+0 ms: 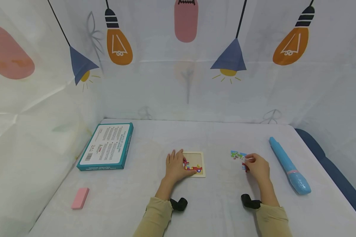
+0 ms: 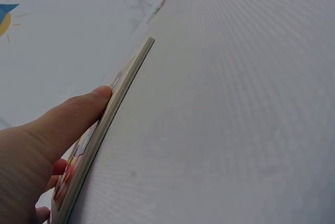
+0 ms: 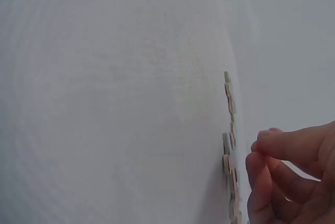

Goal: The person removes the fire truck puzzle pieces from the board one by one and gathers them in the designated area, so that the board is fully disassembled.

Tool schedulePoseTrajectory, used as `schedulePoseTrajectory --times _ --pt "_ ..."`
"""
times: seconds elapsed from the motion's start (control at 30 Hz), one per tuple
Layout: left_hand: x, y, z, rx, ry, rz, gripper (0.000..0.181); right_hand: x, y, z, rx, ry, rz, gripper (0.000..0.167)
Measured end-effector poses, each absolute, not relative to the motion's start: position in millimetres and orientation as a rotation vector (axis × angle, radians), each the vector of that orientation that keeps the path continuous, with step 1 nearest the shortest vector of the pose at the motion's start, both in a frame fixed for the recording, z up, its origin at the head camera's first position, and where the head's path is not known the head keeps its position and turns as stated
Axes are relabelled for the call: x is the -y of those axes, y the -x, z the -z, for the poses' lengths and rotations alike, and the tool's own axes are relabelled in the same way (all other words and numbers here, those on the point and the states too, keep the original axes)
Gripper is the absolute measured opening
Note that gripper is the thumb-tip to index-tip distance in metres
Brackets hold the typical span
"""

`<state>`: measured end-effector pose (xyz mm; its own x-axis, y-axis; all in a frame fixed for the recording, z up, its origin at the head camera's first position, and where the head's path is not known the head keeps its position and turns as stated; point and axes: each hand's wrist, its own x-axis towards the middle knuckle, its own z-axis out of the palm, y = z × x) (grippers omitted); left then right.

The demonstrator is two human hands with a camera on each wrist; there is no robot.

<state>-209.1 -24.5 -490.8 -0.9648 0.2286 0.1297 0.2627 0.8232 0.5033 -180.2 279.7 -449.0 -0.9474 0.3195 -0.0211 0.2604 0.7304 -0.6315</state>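
Note:
My left hand (image 1: 176,167) rests on the left part of a square wooden puzzle tray (image 1: 204,164), fingers spread. Its thumb (image 2: 86,106) lies over the lower side of the tray, in the left wrist view too. Inside the tray, red and yellow puzzle pieces (image 1: 198,168) line the bottom and left; the hand covers some. Beside loose jigsaw pieces (image 1: 236,154) is my right hand (image 1: 258,168), with its fingers bent. Thumb and fingertips (image 3: 267,137) meet above the pieces in the right wrist view; whether a piece is between them is hidden. A dark red piece (image 1: 245,167) lies below these fingers.
A teal-edged box (image 1: 105,144) lies at the back left of the white table (image 1: 216,210), with a pink block (image 1: 80,198) in front of it. A light-blue stick-like object (image 1: 289,166) lies right of my right hand. White printed cloth (image 1: 166,89) encloses the table.

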Motion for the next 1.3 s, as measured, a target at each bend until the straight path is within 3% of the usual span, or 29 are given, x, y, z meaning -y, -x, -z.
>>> schedulePoseTrajectory --times 0.33,0.63,1.3 --pt "25.4 210.7 493.9 2.931 0.404 0.836 0.058 -258.7 184.4 445.3 2.828 0.399 -1.046 0.024" --pt "32.1 210.0 489.2 2.927 0.457 0.964 0.049 -234.0 191.8 447.8 2.806 0.272 -1.082 0.02" --pt "50.4 215.6 488.8 2.966 0.546 0.839 0.074 -180.4 210.7 456.6 2.818 0.196 -1.242 0.016"
